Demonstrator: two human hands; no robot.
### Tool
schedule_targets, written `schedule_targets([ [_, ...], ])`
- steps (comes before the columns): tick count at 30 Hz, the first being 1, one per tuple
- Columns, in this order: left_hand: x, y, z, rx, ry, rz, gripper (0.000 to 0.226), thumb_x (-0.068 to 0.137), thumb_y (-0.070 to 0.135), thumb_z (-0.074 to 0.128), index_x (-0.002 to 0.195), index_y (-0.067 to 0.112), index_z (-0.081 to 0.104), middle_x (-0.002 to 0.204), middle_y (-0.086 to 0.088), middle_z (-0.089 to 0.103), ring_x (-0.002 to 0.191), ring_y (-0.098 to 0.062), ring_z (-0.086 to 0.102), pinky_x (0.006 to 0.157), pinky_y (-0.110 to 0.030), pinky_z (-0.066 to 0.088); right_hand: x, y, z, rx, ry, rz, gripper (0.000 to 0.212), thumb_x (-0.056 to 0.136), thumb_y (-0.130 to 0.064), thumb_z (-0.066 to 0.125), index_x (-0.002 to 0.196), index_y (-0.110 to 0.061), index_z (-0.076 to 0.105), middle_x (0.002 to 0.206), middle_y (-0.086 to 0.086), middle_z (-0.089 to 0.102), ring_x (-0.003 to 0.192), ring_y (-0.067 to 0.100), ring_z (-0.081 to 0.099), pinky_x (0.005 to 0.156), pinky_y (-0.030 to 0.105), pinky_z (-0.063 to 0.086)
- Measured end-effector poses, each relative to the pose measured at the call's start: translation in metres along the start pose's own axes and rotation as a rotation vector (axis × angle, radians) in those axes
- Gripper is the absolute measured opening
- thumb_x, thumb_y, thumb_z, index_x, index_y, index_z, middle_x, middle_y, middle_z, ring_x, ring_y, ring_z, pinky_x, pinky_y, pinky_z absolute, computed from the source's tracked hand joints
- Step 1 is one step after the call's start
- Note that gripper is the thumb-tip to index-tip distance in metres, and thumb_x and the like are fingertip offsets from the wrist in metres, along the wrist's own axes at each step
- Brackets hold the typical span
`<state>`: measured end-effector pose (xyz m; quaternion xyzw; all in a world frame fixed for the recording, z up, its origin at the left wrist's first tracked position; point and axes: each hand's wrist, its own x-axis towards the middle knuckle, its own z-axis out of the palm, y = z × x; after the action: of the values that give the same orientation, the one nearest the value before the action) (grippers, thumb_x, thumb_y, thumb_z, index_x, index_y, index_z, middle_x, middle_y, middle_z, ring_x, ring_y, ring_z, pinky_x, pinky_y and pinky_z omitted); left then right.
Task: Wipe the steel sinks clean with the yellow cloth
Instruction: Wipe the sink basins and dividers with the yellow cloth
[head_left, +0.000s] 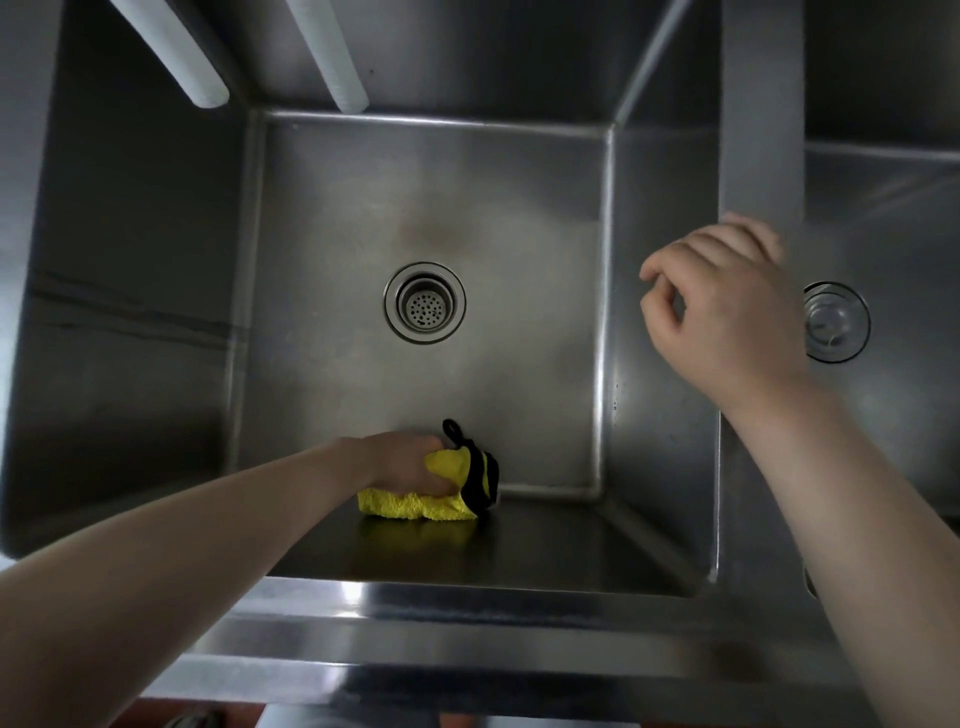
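Cloth (415, 506) gripped by L hand (410, 462) @ sink (156, 260) near-wall edge | R hand (727, 306) over divider

right sink (893, 218) cut off by frame edge, its drain (837, 322) partly hidden behind right hand (727, 306)

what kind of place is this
Probably a commercial kitchen or scullery: deep steel sinks stand side by side, each with a strainer drain, and two spouts hang over the basin where the left hand wipes.
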<state>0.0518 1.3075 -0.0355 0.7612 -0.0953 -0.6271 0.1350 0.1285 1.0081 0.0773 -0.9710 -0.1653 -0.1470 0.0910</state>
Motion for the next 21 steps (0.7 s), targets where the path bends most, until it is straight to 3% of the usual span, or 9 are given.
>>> schedule_targets([
  [6, -0.017, -0.002, -0.005, -0.013, 0.045, 0.025, 0.055, 0.09, 0.058, 0.058, 0.137, 0.03, 0.049, 0.127, 0.006, 0.058, 0.111, -0.014, 0.053, 0.094, -0.03, 0.044, 0.003, -0.015, -0.005, 0.115, -0.073, 0.053, 0.018, 0.083, -0.006, 0.053, 0.096, -0.007, 0.065, 0.086, 0.01, 0.066, 0.088, 0.035, 0.057, 0.085, 0.041, 0.043],
  [10, -0.033, -0.002, -0.01, -0.006, 0.088, 0.065, 0.054, 0.09, 0.061, 0.056, 0.133, 0.03, 0.051, 0.125, 0.006, 0.059, 0.109, -0.014, 0.054, 0.095, -0.033, 0.044, -0.001, -0.057, 0.0, 0.332, -0.183, 0.083, 0.022, 0.083, -0.012, 0.055, 0.103, -0.011, 0.064, 0.093, 0.005, 0.068, 0.089, 0.031, 0.059, 0.078, 0.037, 0.044],
  [13, -0.051, -0.004, -0.012, -0.042, 0.104, 0.085, 0.053, 0.09, 0.062, 0.056, 0.136, 0.036, 0.048, 0.128, 0.01, 0.056, 0.112, -0.012, 0.051, 0.092, -0.03, 0.04, -0.017, -0.09, 0.017, 0.564, -0.581, 0.27, 0.025, 0.092, -0.021, 0.06, 0.117, -0.019, 0.06, 0.108, -0.002, 0.066, 0.096, 0.021, 0.06, 0.076, 0.025, 0.038],
  [16, -0.072, -0.003, -0.015, -0.064, 0.136, 0.093, 0.054, 0.089, 0.06, 0.059, 0.138, 0.042, 0.043, 0.126, 0.012, 0.055, 0.109, -0.01, 0.048, 0.09, -0.027, 0.037, -0.036, -0.115, 0.042, 0.739, -1.009, 0.384, 0.029, 0.097, -0.024, 0.054, 0.125, -0.028, 0.053, 0.12, -0.004, 0.061, 0.106, 0.017, 0.06, 0.091, 0.03, 0.047],
  [19, -0.086, 0.0, -0.018, -0.041, 0.157, 0.059, 0.06, 0.087, 0.055, 0.066, 0.138, 0.037, 0.041, 0.116, 0.013, 0.051, 0.101, -0.01, 0.047, 0.083, -0.025, 0.036, -0.045, -0.137, 0.051, 0.817, -1.14, 0.38, 0.04, 0.095, -0.01, 0.046, 0.127, -0.032, 0.052, 0.126, -0.001, 0.059, 0.111, 0.02, 0.057, 0.092, 0.035, 0.05],
  [21, -0.092, -0.002, -0.02, -0.042, 0.15, 0.043, 0.072, 0.083, 0.055, 0.071, 0.142, 0.033, 0.036, 0.125, 0.009, 0.053, 0.102, -0.012, 0.049, 0.083, -0.025, 0.04, -0.048, -0.15, 0.053, 0.848, -1.172, 0.368, 0.039, 0.096, -0.014, 0.045, 0.131, -0.032, 0.05, 0.127, -0.001, 0.058, 0.111, 0.02, 0.056, 0.09, 0.035, 0.05],
])
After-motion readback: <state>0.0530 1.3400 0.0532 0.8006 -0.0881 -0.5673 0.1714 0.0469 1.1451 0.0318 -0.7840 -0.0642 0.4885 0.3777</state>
